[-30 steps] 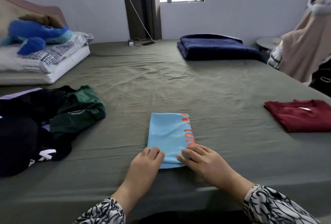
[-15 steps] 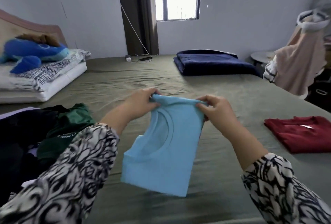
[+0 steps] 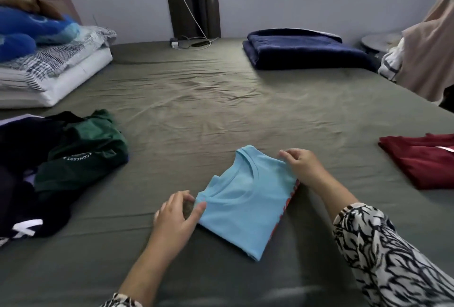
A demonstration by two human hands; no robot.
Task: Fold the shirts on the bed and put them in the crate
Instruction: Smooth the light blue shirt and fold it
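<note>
centre: bare bed [image 3: 221,110] sheet beyond the blue shirt [image 3: 248,198], open up to the navy blanket [image 3: 302,51] | left: dark clothes pile [image 3: 49,159] blocks the near-left side | right: red shirt [image 3: 420,159] lies at the edge, free sheet between it and the blue shirt | far left: pillows [image 3: 49,71]

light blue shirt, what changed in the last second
The light blue shirt was lifted off the bed, turned, and laid back down, neckline up. Left hand and right hand pinch its corners. The red shirt and clothes pile stayed put.
</note>
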